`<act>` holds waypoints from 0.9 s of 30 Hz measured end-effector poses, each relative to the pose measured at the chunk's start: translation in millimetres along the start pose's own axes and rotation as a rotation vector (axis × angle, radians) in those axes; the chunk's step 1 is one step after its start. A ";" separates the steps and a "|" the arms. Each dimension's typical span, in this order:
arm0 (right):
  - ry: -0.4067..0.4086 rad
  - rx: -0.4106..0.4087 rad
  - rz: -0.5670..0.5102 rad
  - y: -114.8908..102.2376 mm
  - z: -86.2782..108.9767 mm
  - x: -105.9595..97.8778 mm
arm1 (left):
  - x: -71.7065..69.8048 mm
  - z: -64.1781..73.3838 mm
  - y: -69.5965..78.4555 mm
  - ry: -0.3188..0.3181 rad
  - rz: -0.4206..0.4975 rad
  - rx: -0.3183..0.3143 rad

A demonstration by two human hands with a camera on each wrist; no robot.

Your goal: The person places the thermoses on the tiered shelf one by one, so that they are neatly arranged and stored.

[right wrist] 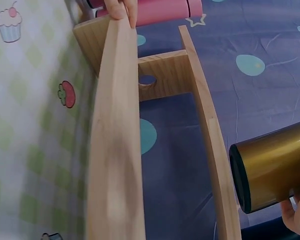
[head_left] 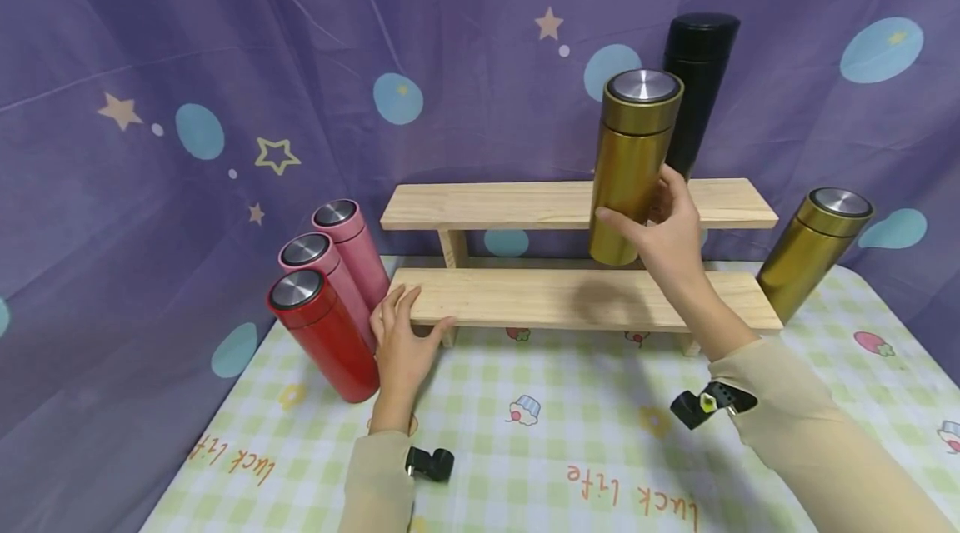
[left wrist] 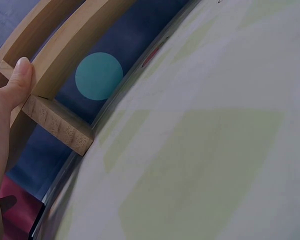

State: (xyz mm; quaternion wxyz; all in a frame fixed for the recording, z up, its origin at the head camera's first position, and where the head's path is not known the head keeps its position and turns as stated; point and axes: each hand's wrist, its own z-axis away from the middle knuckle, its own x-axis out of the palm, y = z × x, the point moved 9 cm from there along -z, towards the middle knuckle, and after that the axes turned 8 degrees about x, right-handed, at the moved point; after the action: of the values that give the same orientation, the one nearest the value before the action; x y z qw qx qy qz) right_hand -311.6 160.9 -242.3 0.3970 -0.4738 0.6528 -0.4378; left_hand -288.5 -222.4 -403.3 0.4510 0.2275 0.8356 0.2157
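Your pale wooden two-step shelf (head_left: 525,297) has a tall black bottle (head_left: 697,83) at its top right. A shiny gold metal bottle (head_left: 632,175) is up by the shelf's right half, held in your right hand (head_left: 670,237); your left hand (head_left: 405,339) grips the shelf's lower left corner. Placing the gold bottle seems your step; next, likely lower it gently.

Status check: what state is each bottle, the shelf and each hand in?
Held gold bottle, raised, lid on.
Other gold bottle, standing, lid on.
Black bottle, upright, lid on.
Red bottle, standing, lid on.
Pink bottles, standing, lids on.
Wooden shelf, standing on its legs.
Right hand, gripping the raised bottle.
Left hand, holding the shelf's left end.
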 end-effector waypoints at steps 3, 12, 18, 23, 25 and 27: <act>-0.006 0.006 -0.002 -3.7 -3.7 3.8 | 0.4 0.2 0.2 -0.006 0.002 -0.003; -0.014 -0.023 -0.011 -11.2 -14.5 15.7 | 1.0 -0.2 -0.4 -0.014 0.003 -0.008; -0.029 -0.016 -0.008 -12.4 -20.5 21.5 | 1.5 0.0 -0.9 -0.016 0.001 -0.008; -0.037 -0.012 0.010 -16.0 -26.4 28.0 | 1.2 -0.6 -1.0 -0.014 0.003 -0.003; -0.037 -0.013 0.018 -16.7 -29.3 30.9 | 1.7 -0.5 -1.4 -0.017 0.003 -0.005; -0.041 -0.013 0.022 -17.6 -32.4 34.4 | 2.3 -0.5 -2.0 -0.019 0.002 -0.007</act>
State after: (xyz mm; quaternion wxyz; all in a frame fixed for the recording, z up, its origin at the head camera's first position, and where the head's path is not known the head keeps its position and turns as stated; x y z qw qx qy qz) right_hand -345.1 131.0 -219.3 0.4119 -0.4783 0.6526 -0.4193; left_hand -290.4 -222.8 -405.7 0.4597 0.2287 0.8302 0.2170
